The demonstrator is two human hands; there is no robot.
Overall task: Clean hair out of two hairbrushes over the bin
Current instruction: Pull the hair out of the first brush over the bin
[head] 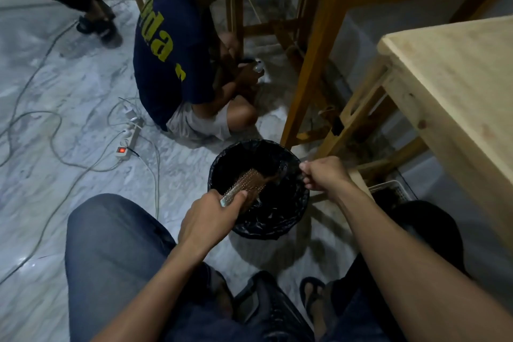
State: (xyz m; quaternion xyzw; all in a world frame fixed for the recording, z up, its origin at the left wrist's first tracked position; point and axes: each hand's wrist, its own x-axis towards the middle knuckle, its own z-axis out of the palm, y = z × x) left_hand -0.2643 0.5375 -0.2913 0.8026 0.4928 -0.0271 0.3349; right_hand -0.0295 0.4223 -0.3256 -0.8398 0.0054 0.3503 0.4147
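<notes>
We see our left hand (pixel 211 212) wrapped around the handle of a hairbrush (pixel 247 179), bristles facing up, held over a black-lined bin (pixel 259 190) on the floor. To its right, our right hand (pixel 323 173) hovers above the bin's rim, fingers pinched together on dark hair (pixel 280 173) stretching from the brush.

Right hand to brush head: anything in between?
Head view: only the bin's dark liner shows between the right hand and the brush. Any hair strands there are too dark to tell.
</notes>
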